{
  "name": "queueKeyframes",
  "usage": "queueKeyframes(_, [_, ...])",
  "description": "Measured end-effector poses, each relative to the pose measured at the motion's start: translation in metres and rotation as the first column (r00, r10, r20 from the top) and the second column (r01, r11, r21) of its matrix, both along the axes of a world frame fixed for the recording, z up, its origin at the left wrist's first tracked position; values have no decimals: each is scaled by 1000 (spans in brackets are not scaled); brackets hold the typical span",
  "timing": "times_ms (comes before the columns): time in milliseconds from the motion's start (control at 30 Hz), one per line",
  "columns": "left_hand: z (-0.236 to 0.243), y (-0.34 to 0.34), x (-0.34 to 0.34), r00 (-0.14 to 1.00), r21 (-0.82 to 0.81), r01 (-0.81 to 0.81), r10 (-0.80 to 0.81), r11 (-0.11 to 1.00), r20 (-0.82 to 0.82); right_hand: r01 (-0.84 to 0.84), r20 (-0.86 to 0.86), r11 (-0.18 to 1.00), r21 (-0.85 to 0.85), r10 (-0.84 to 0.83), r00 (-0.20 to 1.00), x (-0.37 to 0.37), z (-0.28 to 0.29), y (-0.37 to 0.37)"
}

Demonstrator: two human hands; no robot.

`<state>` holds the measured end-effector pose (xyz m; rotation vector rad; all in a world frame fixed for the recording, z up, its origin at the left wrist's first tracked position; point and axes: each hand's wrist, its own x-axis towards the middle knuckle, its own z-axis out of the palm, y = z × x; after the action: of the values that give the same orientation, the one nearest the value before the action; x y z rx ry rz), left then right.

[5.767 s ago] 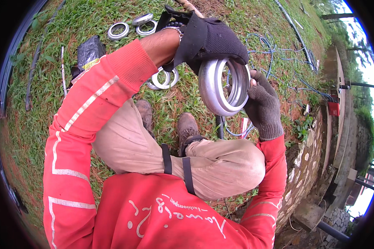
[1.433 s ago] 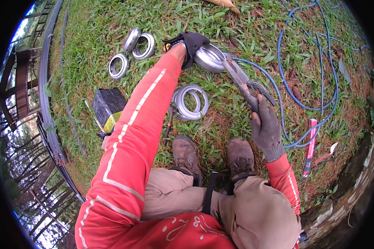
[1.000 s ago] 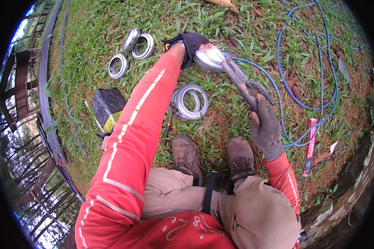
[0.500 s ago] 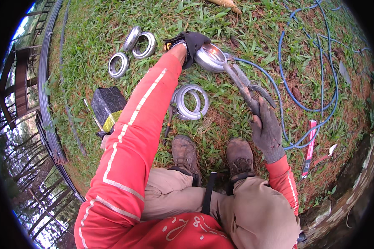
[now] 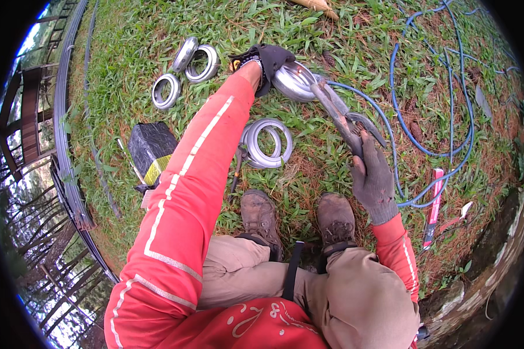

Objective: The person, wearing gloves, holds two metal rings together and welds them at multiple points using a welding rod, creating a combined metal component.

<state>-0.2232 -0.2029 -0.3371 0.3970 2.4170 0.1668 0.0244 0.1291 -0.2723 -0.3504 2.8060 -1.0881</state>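
Out in front, my left hand (image 5: 272, 63), in a dark glove, is closed on a shiny metal ring (image 5: 296, 86). A small orange glow shows inside that ring. My right hand (image 5: 374, 181), in a worn grey knit glove, grips the lower end of a long, dirty grey plier-like tool (image 5: 339, 119) with a curved lever. The tool's far end meets the ring's right side; whether it clamps the ring I cannot tell. Between my arms, two more silver rings (image 5: 266, 143) lie together on the grass, and a thin dark tool (image 5: 237, 168) touches their left side.
Three loose metal rings (image 5: 201, 63) lie at the far left. A black-wrapped block (image 5: 151, 145) stands beside my left sleeve. Blue cable (image 5: 392, 87) loops across the grass on the right, near a red and white narrow pack (image 5: 433, 206). My boots (image 5: 336, 220) are close below.
The plier-like tool and my right hand have shifted slightly left. The orange glow in the held ring is smaller. My left hand stays in place.
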Motion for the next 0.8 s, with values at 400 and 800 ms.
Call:
queueKeyframes(400, [4,5,1,998,-52,44,-45,998,-35,-8,-69,1000,-7,7,998,0,-5,0])
queueKeyframes(800, [-6,0,-2,989,29,-121,119,992,84,-22,-54,1000,-7,22,998,-1,-6,0])
